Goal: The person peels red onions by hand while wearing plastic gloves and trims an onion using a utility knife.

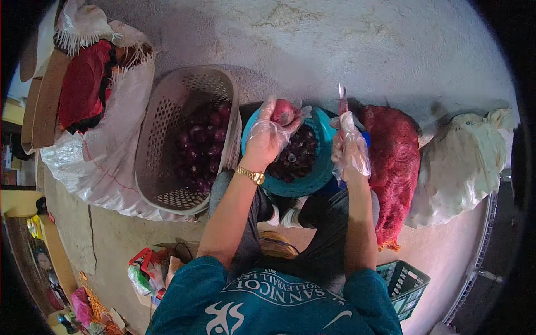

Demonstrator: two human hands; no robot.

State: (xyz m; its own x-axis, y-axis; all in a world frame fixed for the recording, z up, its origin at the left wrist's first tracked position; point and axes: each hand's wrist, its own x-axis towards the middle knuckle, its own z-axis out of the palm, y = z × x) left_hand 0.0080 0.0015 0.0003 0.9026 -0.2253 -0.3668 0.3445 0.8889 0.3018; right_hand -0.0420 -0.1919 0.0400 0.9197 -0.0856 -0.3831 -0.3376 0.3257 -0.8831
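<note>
In my left hand (268, 137), which wears a clear plastic glove, a red onion (283, 112) rests against the fingers, above the teal basin's left part. My right hand (350, 148), also in a clear glove, is closed round a knife (343, 100) whose blade points up and away, just beyond the basin's right rim. The teal basin (325, 167) stands between my legs and holds dark red onion skins or pieces (296, 159). Onion and knife are apart.
A perforated grey basket (153, 134) of red onions (204, 145) stands left of the basin. Further left is a white sack (120, 162). On the right are a red mesh sack (393, 162), a pale sack (455, 167) and a dark green crate (416, 279). A wall rises behind.
</note>
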